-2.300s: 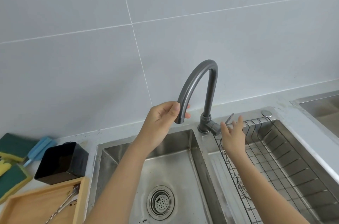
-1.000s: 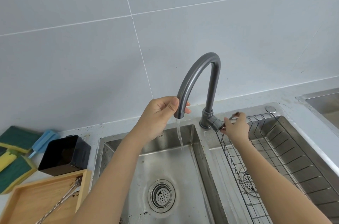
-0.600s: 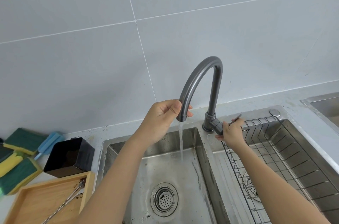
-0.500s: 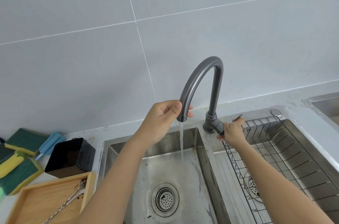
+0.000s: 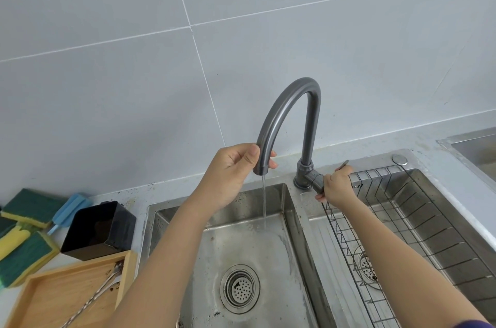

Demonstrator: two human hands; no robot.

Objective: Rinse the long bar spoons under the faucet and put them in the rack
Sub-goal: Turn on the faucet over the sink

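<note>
brushed metal faucet (image 5: 288, 104), wooden tray (image 5: 57, 296) (matt)

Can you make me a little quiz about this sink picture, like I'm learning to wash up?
1. True or false: water runs from the faucet spout.
2. What does the right hand grip: A the faucet handle, B a sponge, C the drain?
3. Where do the bar spoons lie?

Key:
1. True: a thin stream falls into the left sink basin; the left hand holds the spout.
2. A.
3. In the wooden tray, not yet in the wire rack.
</note>
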